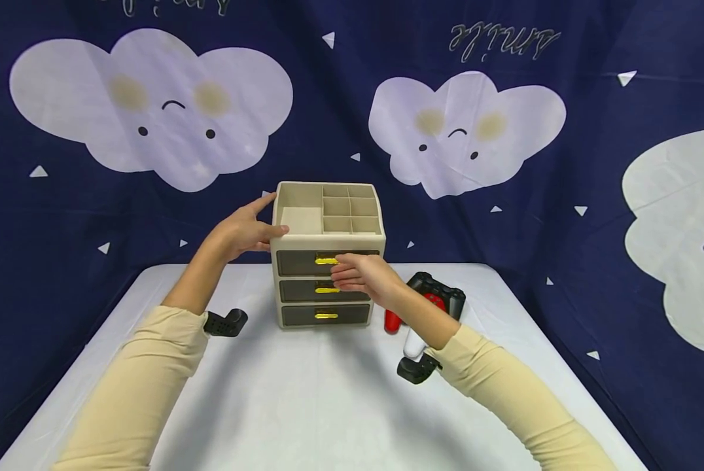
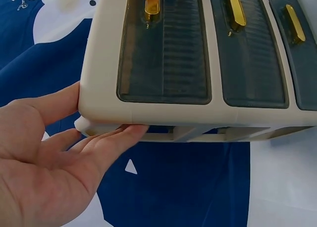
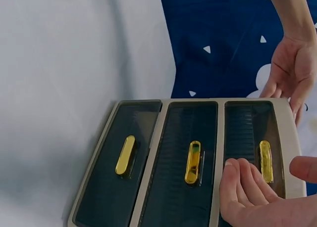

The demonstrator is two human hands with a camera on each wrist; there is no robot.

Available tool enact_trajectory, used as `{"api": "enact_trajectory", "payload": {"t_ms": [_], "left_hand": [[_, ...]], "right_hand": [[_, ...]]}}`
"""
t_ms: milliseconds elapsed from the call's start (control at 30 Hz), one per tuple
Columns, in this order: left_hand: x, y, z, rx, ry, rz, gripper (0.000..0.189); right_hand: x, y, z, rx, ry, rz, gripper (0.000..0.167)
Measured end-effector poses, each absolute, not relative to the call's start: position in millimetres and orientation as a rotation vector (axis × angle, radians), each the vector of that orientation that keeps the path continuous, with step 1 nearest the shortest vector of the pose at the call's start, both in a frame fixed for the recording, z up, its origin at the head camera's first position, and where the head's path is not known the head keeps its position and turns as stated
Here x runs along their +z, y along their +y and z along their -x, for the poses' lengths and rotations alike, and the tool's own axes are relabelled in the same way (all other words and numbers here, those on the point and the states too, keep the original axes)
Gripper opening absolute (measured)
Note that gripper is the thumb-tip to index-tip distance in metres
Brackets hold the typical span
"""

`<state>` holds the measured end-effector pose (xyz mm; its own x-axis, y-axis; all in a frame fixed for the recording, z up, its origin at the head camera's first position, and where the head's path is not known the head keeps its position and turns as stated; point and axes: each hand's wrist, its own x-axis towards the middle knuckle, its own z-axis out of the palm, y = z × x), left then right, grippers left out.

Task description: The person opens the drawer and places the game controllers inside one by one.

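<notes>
A cream desktop drawer organizer [image 1: 328, 243] stands upright on the table, its three dark drawers pushed in, each with a gold handle. My left hand [image 1: 243, 229] holds its upper left edge. The thumb lies over the rim of the open top tray and the other fingers rest against the side, as the left wrist view [image 2: 64, 153] also shows. In front of the top drawer [image 3: 240, 123] is my right hand [image 1: 366, 275], fingers nearly straight and thumb apart. Its fingertips are close to the top handle [image 3: 266, 161], with nothing held between them.
Right of the organizer lie game controllers: a black one [image 1: 455, 297], a red one [image 1: 392, 322] and a white one [image 1: 413, 343], partly hidden by my right forearm. A dark blue curtain [image 1: 334, 131] with clouds hangs behind the white table [image 1: 305, 405].
</notes>
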<state>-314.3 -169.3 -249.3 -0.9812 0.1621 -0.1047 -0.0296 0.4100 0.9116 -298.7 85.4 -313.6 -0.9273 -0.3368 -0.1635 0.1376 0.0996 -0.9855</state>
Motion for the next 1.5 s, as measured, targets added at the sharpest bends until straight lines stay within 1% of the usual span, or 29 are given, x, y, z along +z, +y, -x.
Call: {"api": "enact_trajectory", "payload": {"t_ms": [167, 433, 667, 900, 1233, 1500], "left_hand": [[-251.9, -173.2, 312.3, 1.634, 2.53, -0.1, 0.091], [-255.6, -178.4, 314.3, 1.71, 2.487, -0.154, 0.088], [-257.7, -174.8, 315.2, 1.711, 2.473, -0.19, 0.088], [-257.2, -173.6, 316.6, 1.687, 2.489, -0.185, 0.088], [-259.2, -174.5, 317.8, 1.674, 2.508, -0.155, 0.088], [-257.2, -174.0, 314.9, 1.7, 2.485, -0.15, 0.09]], "right_hand": [[-314.9, 77.5, 302.9, -1.966, 1.978, 0.137, 0.04], [-318.4, 73.4, 307.7, -2.04, 1.982, 0.078, 0.031], [-322.4, 79.0, 308.3, -2.038, 2.007, 0.073, 0.029], [-323.3, 85.4, 293.5, -1.978, 2.036, 0.114, 0.027], [-323.9, 93.9, 264.3, -1.893, 2.046, 0.212, 0.031], [-324.2, 98.6, 244.9, -1.861, 2.042, 0.241, 0.03]]}}
